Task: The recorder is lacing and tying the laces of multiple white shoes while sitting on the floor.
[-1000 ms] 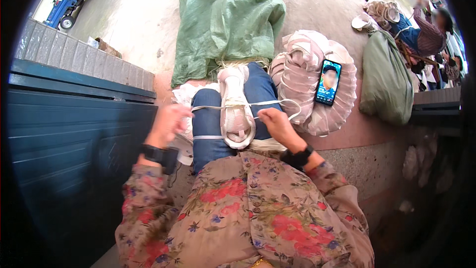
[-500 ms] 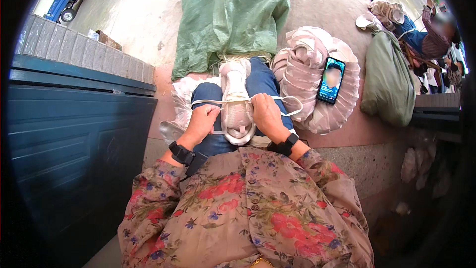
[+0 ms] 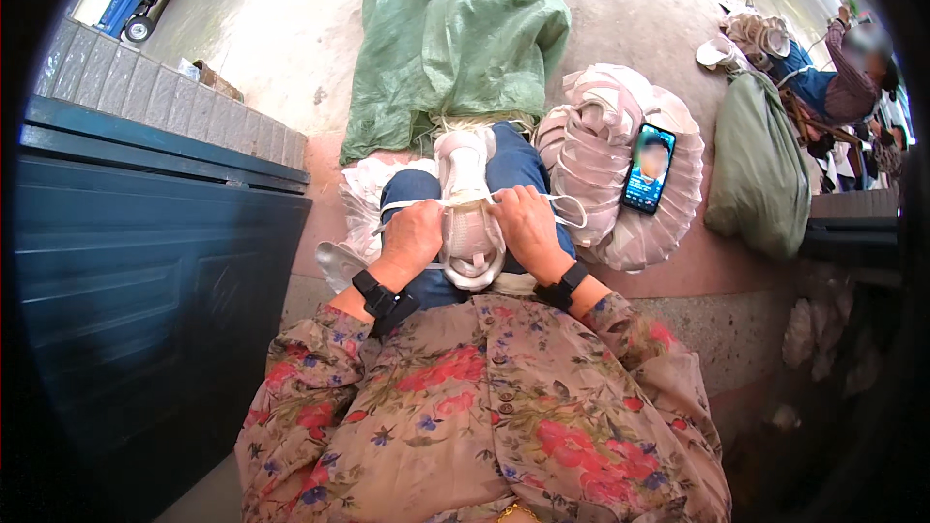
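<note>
My two hands face each other over the pale pink-and-white shoe (image 3: 473,230), which lies lengthwise between my jeans-covered legs (image 3: 409,187). The left hand (image 3: 415,232) is closed, with the white lace (image 3: 469,198) pinched at its fingertips just beside the shoe's left edge; the right hand (image 3: 525,223) grips the lace in much the same way at the other edge, its knuckles turned up. My fingers hide exactly where each pinch falls, and I cannot tell whether a knot sits between them. Handling the lace well, as I judge it, calls for level, matched tension, both pulls running straight out sideways so the shoe does not twist. Pinching close to the shoe gives me better control than holding the far ends. My legs are its only brace, so a light squeeze from both should steady it. The slack loop (image 3: 581,216) beyond my right hand could snag on the coiled pale pink stack (image 3: 593,174) where the phone (image 3: 648,174) rests, so I should mind it. A jerky tug might pucker the soft upper; a smooth draw seems kinder.
</note>
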Available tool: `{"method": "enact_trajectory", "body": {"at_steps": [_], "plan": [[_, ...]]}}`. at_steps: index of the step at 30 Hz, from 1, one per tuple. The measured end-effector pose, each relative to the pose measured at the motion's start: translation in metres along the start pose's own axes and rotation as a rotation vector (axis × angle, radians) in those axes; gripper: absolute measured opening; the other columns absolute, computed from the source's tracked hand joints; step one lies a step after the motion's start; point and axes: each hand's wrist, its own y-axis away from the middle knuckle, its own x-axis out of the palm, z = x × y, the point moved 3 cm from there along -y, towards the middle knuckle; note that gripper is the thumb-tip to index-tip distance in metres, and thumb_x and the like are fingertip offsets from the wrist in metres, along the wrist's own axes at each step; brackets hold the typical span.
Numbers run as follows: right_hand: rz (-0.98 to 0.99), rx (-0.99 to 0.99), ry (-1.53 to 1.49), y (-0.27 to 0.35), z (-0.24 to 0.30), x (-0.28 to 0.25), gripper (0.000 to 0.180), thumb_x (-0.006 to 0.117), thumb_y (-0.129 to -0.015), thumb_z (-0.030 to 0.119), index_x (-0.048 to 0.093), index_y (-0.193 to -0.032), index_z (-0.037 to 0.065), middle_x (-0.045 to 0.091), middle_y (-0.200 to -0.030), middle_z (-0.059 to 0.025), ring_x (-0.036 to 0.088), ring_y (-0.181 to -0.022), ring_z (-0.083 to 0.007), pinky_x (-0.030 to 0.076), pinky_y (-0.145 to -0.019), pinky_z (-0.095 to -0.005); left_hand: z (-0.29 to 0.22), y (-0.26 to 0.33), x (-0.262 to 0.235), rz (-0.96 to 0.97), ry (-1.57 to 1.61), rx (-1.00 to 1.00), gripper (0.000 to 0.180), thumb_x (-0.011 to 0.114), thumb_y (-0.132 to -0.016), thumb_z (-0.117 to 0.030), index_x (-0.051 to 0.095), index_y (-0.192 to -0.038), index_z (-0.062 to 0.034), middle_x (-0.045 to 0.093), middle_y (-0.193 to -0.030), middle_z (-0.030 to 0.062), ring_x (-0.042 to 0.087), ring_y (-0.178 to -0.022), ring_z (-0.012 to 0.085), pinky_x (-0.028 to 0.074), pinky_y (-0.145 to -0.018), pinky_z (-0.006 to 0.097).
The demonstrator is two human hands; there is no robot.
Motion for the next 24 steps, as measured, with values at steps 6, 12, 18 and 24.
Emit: {"method": "enact_trajectory", "body": {"at_steps": [6, 12, 18, 24], "plan": [[-0.021, -0.018, 0.065, 0.002, 0.004, -0.005, 0.011, 0.057, -0.077, 0.021, 0.060, -0.076, 0.010, 0.051, -0.073, -0.0043, 0.050, -0.077, -0.0223, 0.038, -0.067, -0.0352, -0.008, -0.003, -0.002, -0.030, -0.058, 0.037, 0.016, 0.056, -0.081, -0.018, 0.058, -0.075, -0.0033, 0.058, -0.068, 0.0158, 0.058, -0.064, 0.0348, 0.045, -0.058, 0.044], [-0.076, 0.080, 0.052, 0.016, 0.017, -0.016, 0.021, 0.062, -0.073, 0.027, 0.059, -0.080, 0.008, 0.053, -0.078, -0.0054, 0.049, -0.080, -0.0231, 0.036, -0.067, -0.0360, -0.032, 0.018, -0.003, -0.072, -0.246, 0.081, 0.026, 0.060, -0.079, -0.029, 0.052, -0.076, -0.0051, 0.057, -0.067, 0.0110, 0.059, -0.056, 0.0298, 0.047, -0.047, 0.039], [0.083, 0.097, 0.083, 0.013, 0.021, 0.000, 0.021, 0.054, -0.073, 0.011, 0.059, -0.092, 0.003, 0.054, -0.081, -0.0095, 0.050, -0.083, -0.0255, 0.039, -0.070, -0.0368, -0.016, 0.014, 0.003, -0.079, -0.195, 0.114, 0.011, 0.052, -0.079, -0.014, 0.051, -0.082, -0.0038, 0.057, -0.069, 0.0129, 0.059, -0.057, 0.0322, 0.047, -0.048, 0.041], [-0.062, 0.102, -0.202, 0.016, 0.011, 0.002, 0.019, 0.051, -0.071, 0.002, 0.055, -0.089, 0.001, 0.053, -0.081, -0.0139, 0.050, -0.083, -0.0306, 0.042, -0.074, -0.0379, -0.034, 0.012, -0.003, -0.047, -0.335, 0.161, 0.007, 0.051, -0.075, -0.009, 0.052, -0.079, -0.0036, 0.060, -0.067, 0.0117, 0.060, -0.053, 0.0288, 0.048, -0.045, 0.038]]}}
